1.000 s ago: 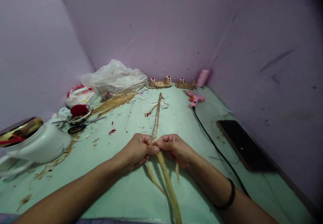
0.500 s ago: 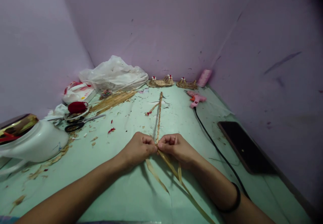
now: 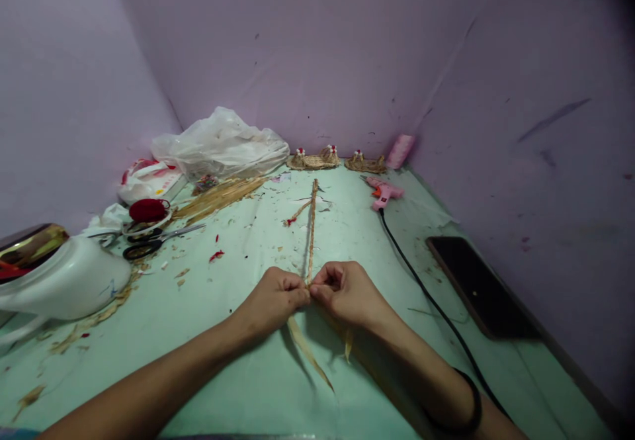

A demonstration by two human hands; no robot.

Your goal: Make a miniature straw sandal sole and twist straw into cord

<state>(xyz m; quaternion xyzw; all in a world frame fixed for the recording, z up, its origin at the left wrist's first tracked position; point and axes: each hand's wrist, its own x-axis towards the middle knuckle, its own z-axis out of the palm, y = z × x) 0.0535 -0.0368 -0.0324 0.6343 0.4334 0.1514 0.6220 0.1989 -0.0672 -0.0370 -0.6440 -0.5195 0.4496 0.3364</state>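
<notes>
A thin braid of dry fibre (image 3: pixel 312 228) runs away from me over the pale green table, with a short side strand tipped in red near its far end. At its near end my left hand (image 3: pixel 280 298) and my right hand (image 3: pixel 342 291) pinch it, fingertips almost touching. One loose flat strip (image 3: pixel 308 352) hangs from below my left hand. Another strip end (image 3: pixel 348 345) shows under my right hand. A longer strip lies partly hidden beneath my right forearm.
Left are a white container (image 3: pixel 74 281), scissors (image 3: pixel 161 240), red yarn (image 3: pixel 149 210) and dry fibre strips (image 3: pixel 223 196). A plastic bag (image 3: pixel 223 142) and woven slippers (image 3: pixel 312 161) stand behind. Right are a pink glue gun (image 3: pixel 384 192), its black cord (image 3: pixel 426 294) and a phone (image 3: pixel 481 288).
My right hand has turned slightly, its fingers more arched, and the long strip is now mostly behind my right forearm. The view has shifted a little.
</notes>
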